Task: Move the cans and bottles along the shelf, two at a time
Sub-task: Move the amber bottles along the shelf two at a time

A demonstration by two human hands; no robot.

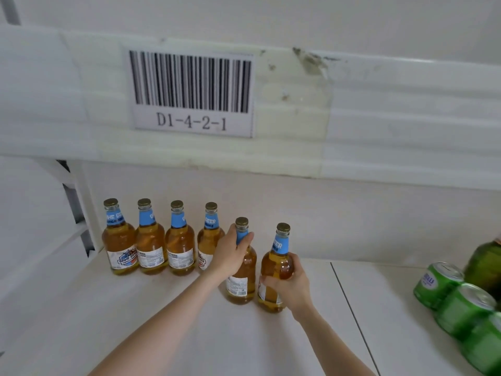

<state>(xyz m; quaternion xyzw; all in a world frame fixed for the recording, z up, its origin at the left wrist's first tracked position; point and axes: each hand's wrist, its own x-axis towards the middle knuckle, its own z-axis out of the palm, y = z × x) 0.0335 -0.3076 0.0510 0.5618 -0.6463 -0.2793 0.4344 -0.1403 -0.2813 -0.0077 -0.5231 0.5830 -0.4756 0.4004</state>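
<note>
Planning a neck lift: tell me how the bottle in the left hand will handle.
The bottle looks nearly full, so probably heavy for its size. Seemingly glass: rigid, likely breakable against its neighbour. The left hand grips only the narrow neck, so it may swing.

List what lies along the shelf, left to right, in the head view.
first amber bottle → second amber bottle → third amber bottle → fourth amber bottle → fifth amber bottle, neck gripped by the left hand → sixth amber bottle, gripped by the right hand → shelf seam → green cans. The dark green bottle overlaps the cans: left out.
</note>
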